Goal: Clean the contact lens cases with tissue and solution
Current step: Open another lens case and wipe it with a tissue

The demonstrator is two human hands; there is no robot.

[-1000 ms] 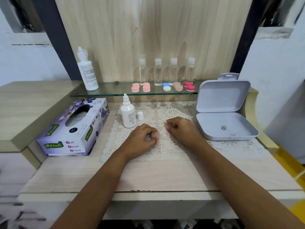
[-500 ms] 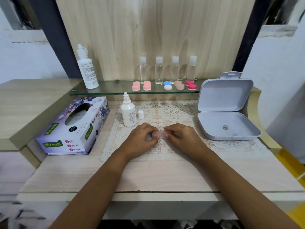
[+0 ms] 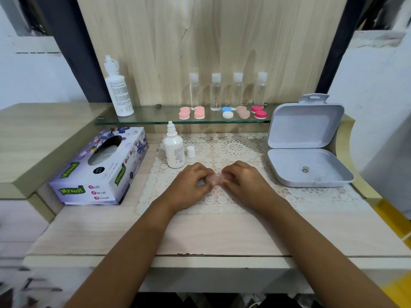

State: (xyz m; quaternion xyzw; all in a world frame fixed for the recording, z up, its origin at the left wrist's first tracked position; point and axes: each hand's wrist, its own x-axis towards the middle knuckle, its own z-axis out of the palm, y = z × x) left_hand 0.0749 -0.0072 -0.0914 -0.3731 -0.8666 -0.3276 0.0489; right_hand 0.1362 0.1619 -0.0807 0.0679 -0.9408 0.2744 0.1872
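Observation:
A pale pink contact lens case [image 3: 214, 178] lies low over the lace mat [image 3: 235, 150], held between both hands. My left hand [image 3: 191, 182] pinches its left end and my right hand [image 3: 243, 180] pinches its right end; fingers hide most of it. A small uncapped solution bottle [image 3: 174, 151] stands just behind my left hand, its white cap [image 3: 190, 151] beside it. The purple tissue box [image 3: 100, 167] lies at the left. Several more lens cases [image 3: 222, 112] sit in a row on the glass shelf [image 3: 155, 117].
An open white plastic box [image 3: 311, 172] sits at the right on the mat. On the shelf stand a tall white bottle [image 3: 117, 90] and several small clear bottles [image 3: 226, 92]. The wooden desk's front edge [image 3: 200, 255] runs below my forearms.
My right hand moved left to meet my left hand, and both now pinch the pink case between them. The camera view shifted slightly.

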